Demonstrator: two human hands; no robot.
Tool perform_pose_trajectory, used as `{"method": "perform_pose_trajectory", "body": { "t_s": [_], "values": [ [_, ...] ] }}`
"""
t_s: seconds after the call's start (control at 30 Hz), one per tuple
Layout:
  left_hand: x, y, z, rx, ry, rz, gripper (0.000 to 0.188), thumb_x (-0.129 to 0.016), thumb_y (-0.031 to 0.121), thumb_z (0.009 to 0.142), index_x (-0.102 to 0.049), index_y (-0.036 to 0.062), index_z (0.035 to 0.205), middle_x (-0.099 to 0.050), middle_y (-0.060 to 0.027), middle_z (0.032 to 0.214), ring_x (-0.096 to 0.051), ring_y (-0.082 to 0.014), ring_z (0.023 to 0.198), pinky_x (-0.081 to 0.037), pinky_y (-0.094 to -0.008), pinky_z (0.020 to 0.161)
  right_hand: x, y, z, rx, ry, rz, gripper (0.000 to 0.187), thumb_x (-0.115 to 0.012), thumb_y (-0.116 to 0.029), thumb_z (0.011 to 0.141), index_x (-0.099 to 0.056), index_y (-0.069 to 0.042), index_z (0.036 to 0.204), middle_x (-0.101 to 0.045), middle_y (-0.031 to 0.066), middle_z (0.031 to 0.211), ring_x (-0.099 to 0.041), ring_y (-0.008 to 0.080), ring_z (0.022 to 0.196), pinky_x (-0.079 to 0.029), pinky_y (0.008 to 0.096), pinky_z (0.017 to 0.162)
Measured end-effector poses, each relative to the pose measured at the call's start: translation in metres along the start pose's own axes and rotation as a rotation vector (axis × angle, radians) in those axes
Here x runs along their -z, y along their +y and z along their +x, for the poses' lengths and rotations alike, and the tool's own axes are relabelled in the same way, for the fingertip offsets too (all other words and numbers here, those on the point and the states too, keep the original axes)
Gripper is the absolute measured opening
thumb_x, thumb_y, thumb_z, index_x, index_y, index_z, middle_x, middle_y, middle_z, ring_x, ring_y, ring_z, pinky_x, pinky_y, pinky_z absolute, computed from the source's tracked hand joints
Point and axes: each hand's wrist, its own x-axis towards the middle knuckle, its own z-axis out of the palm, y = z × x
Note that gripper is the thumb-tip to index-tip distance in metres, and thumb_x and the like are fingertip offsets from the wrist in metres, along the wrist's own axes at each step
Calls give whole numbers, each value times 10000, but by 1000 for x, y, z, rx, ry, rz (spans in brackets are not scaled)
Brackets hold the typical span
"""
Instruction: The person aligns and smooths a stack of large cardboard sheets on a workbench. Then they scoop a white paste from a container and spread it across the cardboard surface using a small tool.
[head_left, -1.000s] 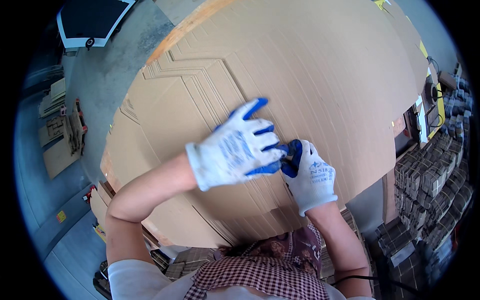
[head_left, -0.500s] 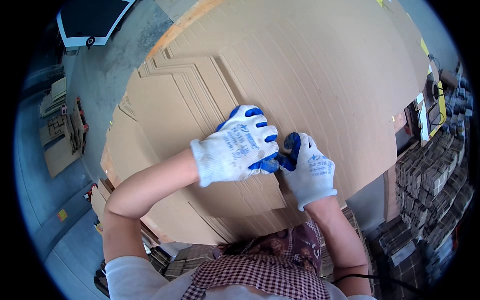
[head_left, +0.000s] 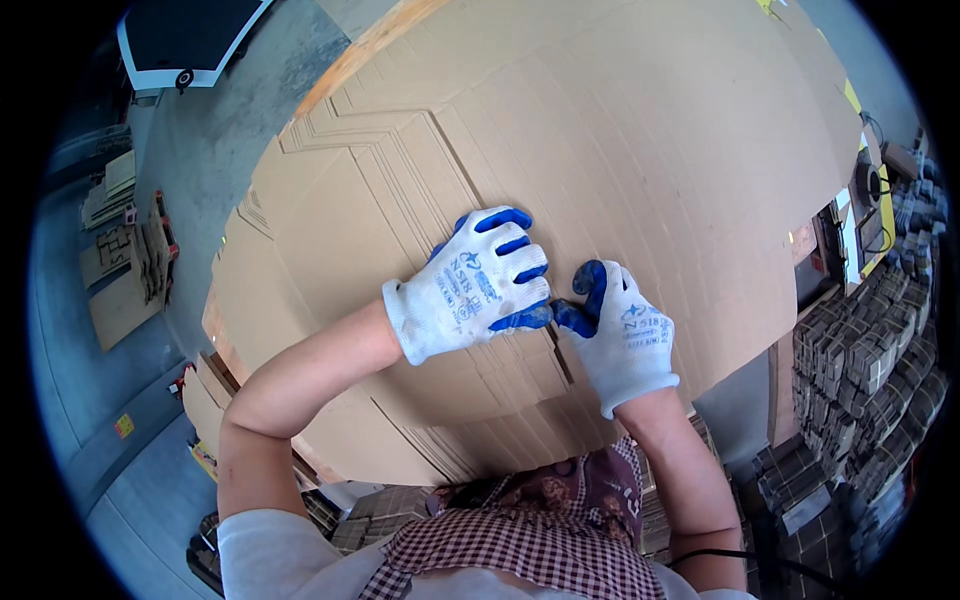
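Overlapping flat brown cardboard sheets (head_left: 660, 150) fill the surface in front of me, their stepped, creased edges running down toward my hands. My left hand (head_left: 478, 280), in a white glove with blue-coated fingers, has its fingers curled over the edge of a cardboard sheet (head_left: 400, 190) left of centre. Close beside it, the thumb of my right hand (head_left: 622, 335), gloved the same way, almost meets the left thumb. The right fingers are bent inward, and whatever they hold, if anything, is hidden under the hand.
Bundled stacks of cardboard pieces (head_left: 850, 350) stand on the right. A wooden board edge (head_left: 375, 45) shows beneath the sheets at upper left. Flat cardboard pieces (head_left: 125, 290) lie on the left, and a dark-topped cart (head_left: 190, 40) stands at far left. A black cable (head_left: 740, 553) crosses by my right arm.
Both hands have shifted slightly, and the gap between the thumbs is a little wider. The cardboard edges under my left hand lie closer together.
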Motion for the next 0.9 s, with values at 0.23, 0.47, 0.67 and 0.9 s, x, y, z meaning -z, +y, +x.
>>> {"method": "perform_pose_trajectory", "body": {
  "t_s": [0.23, 0.47, 0.67, 0.9],
  "values": [
    [1, 7, -12, 38, 39, -67, 139, -755, 229, 814, -711, 187, 939, -647, -34, 1095, -604, -262, 1127, -425, -510, 1147, 6, -4, 2, -34, -42, 14, 393, -691, -374, 951, -583, -119, 1230, -684, 112, 1204, -711, 329, 1031, -549, 493, 827],
    [-5, 10, -16, 11, 62, -14, 151, -745, 183, 794, -719, 191, 942, -659, -26, 1069, -620, -251, 1105, -458, -491, 1121, 2, -1, 1, -11, -21, 35, 372, -689, -372, 956, -589, -135, 1225, -689, 91, 1194, -709, 320, 1038, -545, 494, 819],
    [-5, 10, -19, -3, 72, 83, 204, -819, 266, 744, -738, 198, 918, -676, -23, 1088, -646, -248, 1073, -491, -492, 1065, 1, 0, 1, -21, -17, 54, 373, -694, -370, 950, -589, -137, 1222, -692, 89, 1188, -710, 319, 1032, -541, 502, 819],
    [-1, 4, -24, 47, 61, 22, 263, -793, 257, 793, -755, 176, 1041, -680, -60, 1141, -628, -285, 1151, -467, -504, 1086, 0, 3, 2, -4, -12, 63, 367, -694, -359, 950, -592, -127, 1217, -688, 96, 1206, -709, 320, 1031, -542, 499, 839]
  ]
}}
